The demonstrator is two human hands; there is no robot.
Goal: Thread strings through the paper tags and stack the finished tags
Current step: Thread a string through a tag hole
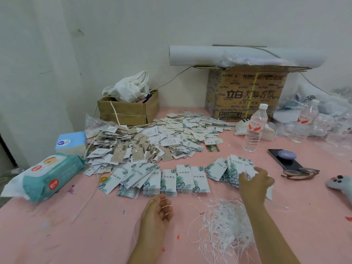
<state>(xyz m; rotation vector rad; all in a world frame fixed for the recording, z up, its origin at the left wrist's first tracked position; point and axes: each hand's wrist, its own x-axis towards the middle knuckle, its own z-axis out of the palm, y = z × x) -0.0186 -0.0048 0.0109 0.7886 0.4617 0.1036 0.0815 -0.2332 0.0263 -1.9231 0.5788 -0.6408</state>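
Pink table (pixel 57 225) covering carries the whole job. The left hand (pixel 158 210) rests near the front edge, its fingers curled round one white string (pixel 165 205). The right hand (pixel 255 182) lies on the fanned tags (pixel 224 168) with its fingers bent over them; whether a tag is pinched cannot be determined. The fan lies right of and beyond the held string, each tag's long axis running roughly away from the person, so the right hand is nearer for the pick. Judgement: a picked tag must travel left and toward the person to meet the string. Loose strings (pixel 226 223) lie beside the right forearm. Threaded tags (pixel 122 147) are heaped far left.
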